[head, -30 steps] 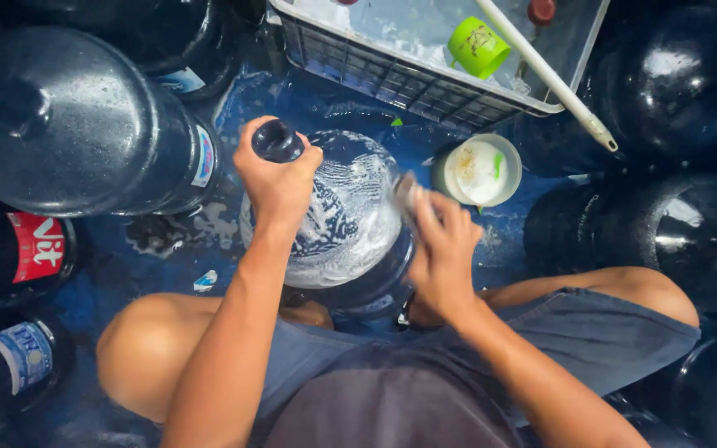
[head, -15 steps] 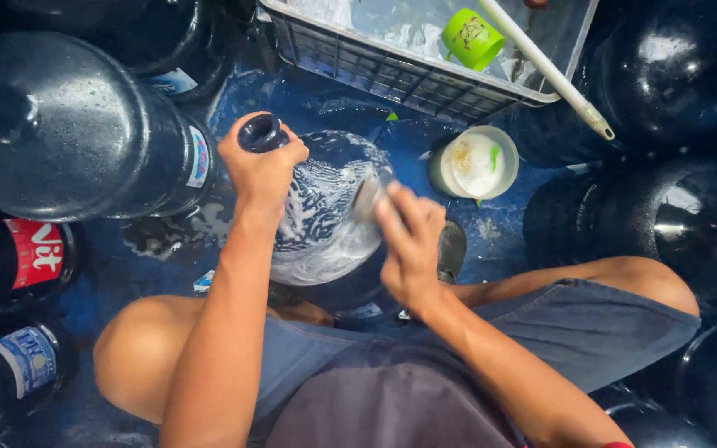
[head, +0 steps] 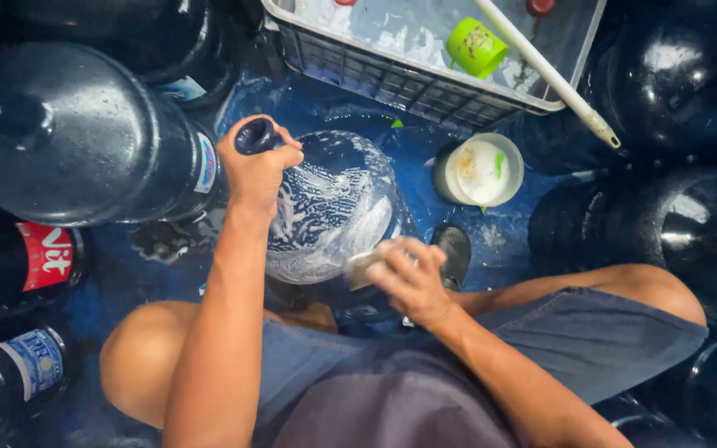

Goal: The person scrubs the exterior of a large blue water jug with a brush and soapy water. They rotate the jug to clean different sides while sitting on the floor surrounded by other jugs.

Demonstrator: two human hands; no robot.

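Jug [head: 338, 207]: centre of frame, tilted, neck toward upper left, body between the knees. Large, rounded, dark translucent plastic; smooth, ribbed at the shoulder, coated in white suds. Judged bulky but light if empty; stiff walls with slight give; very slippery under the soap. Best hold judged at the narrow neck, where a hand can close all the way round.

Left hand [head: 260, 170]: fingers wrapped tight about the neck just below the open mouth, steadying the jug.

Right hand [head: 412, 278]: lower centre, fingers curled narrow round a sponge [head: 360, 270], pale and soft, pressed flat to the soapy lower wall.

Bowl [head: 480, 170]: right of centre, round, white, shallow; whitish paste and a green smear inside; on the wet blue floor [head: 425, 137], just beside the jug.

Crate [head: 425, 83]: top of frame, grey plastic lattice, rectangular, holding sudsy water; green cup [head: 476, 47] on its side within; white rod [head: 545, 70] slanting across the rim toward the right.

Other jugs [head: 85, 141]: same dark, glossy kind, crowded along left, right and upper edges; several with coloured labels.

Shorts [head: 491, 348]: bottom of frame, grey-blue cloth.
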